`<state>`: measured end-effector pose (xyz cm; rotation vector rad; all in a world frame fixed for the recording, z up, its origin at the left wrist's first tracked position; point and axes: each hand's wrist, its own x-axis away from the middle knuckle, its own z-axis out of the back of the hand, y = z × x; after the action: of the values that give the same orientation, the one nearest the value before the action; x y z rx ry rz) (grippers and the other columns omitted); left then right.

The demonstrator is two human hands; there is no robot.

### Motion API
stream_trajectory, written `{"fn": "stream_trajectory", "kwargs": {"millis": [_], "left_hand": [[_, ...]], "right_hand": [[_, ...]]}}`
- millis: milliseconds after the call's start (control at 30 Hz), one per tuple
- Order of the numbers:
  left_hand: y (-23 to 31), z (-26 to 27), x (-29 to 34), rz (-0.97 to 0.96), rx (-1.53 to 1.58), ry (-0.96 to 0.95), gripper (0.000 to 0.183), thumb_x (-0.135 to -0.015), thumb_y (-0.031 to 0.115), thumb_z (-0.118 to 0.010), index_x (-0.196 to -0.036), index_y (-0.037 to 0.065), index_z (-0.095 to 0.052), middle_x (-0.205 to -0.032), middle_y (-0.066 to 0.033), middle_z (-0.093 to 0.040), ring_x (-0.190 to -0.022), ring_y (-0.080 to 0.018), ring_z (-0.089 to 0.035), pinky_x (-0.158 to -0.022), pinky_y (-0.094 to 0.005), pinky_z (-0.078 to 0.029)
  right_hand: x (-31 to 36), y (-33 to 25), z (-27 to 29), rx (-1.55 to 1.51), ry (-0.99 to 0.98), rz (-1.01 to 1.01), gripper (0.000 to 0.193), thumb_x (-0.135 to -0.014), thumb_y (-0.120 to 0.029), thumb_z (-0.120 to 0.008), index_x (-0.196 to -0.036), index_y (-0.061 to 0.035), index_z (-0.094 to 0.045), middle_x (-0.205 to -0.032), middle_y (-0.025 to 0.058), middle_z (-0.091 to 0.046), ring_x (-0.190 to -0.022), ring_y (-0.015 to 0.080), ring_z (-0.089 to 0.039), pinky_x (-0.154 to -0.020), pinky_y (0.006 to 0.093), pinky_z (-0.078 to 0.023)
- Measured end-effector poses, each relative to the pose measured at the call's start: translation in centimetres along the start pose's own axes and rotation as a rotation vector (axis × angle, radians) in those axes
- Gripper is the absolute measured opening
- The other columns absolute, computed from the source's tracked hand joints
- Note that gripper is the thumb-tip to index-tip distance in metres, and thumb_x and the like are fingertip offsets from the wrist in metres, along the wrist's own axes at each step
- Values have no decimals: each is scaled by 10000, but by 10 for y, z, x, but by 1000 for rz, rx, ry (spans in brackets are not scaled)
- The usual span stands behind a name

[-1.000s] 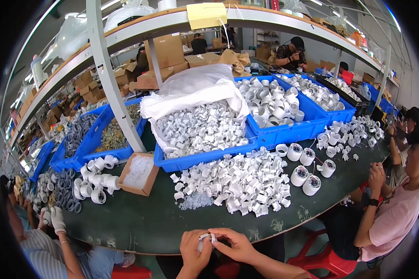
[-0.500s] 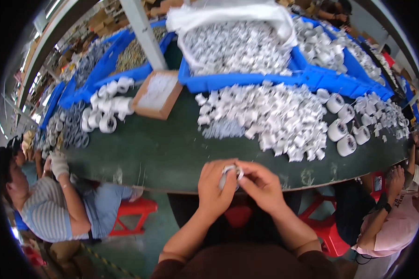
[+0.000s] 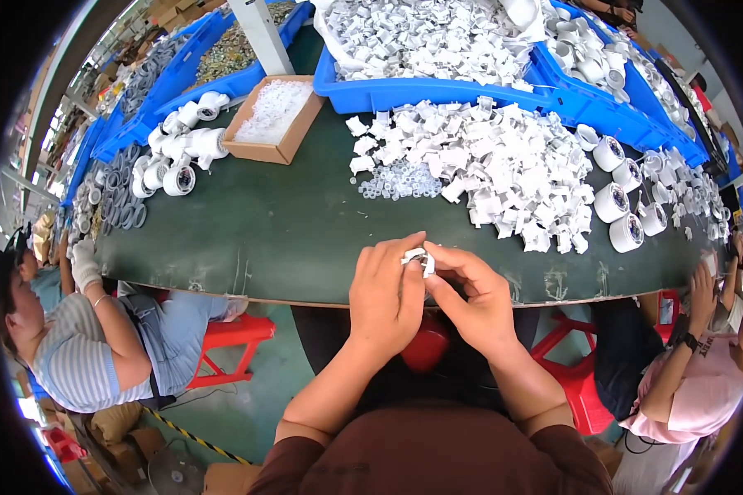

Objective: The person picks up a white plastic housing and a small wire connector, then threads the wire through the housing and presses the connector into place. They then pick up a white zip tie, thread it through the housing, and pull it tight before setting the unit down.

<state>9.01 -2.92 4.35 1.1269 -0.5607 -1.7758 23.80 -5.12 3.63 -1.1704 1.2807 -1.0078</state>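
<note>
Both my hands meet just above the near edge of the dark green worktable [image 3: 289, 239]. My left hand [image 3: 386, 293] and my right hand [image 3: 475, 297] are closed together on a small white plastic part [image 3: 418, 260], pinched between thumbs and fingertips. The fingers cover some of it, so its full shape is hidden. Beyond my hands spreads a pile of similar-looking white plastic pieces [image 3: 512, 173], with a cluster of small translucent rings [image 3: 400, 180] at its near left side.
A cardboard box [image 3: 295, 132] of tiny clear pieces stands beside white cylindrical housings [image 3: 179, 179]. Blue bins [image 3: 437, 95] line the back. More white cylinders [image 3: 612, 202] stand at right. A gloved co-worker [image 3: 87, 346] sits left; another person [image 3: 693, 379] sits right on a red stool.
The view has tilted, so the table and bins sit higher in the picture. My hands stay together on the white part, which now shows more clearly between the fingertips.
</note>
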Motion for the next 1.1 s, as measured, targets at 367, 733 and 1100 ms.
{"fn": "stream_trajectory", "kwargs": {"millis": [367,733,1100], "left_hand": [[-11,-11,8,-80,-144,82,531,-1069,389,-333,-1137,-48,-627,-1099,-208,-631,-998,-367,-574,-907,-465,-434],[-11,-17,2,-109,-127,-9,384,-1037,267,-385,-1101,-46,-598,-1032,-186,-593,-955,-330,-562,-851,-425,-442],[-37,-11,10,-150,-82,5,340,-1037,223,-418,-1132,-60,-581,-1055,-181,-572,-935,-291,-573,-801,-382,-472]], "right_hand": [[1,0,-25,181,239,188,264,-918,-133,-693,-1161,-40,-644,-989,141,-623,-918,309,-605,-791,382,-502],[-2,25,-18,24,235,176,261,-933,-84,-678,-1183,-42,-613,-991,68,-614,-935,187,-578,-835,311,-481],[-2,32,-17,-81,129,280,290,-920,-36,-668,-1207,-41,-625,-1071,68,-596,-1024,186,-592,-885,308,-479]]}}
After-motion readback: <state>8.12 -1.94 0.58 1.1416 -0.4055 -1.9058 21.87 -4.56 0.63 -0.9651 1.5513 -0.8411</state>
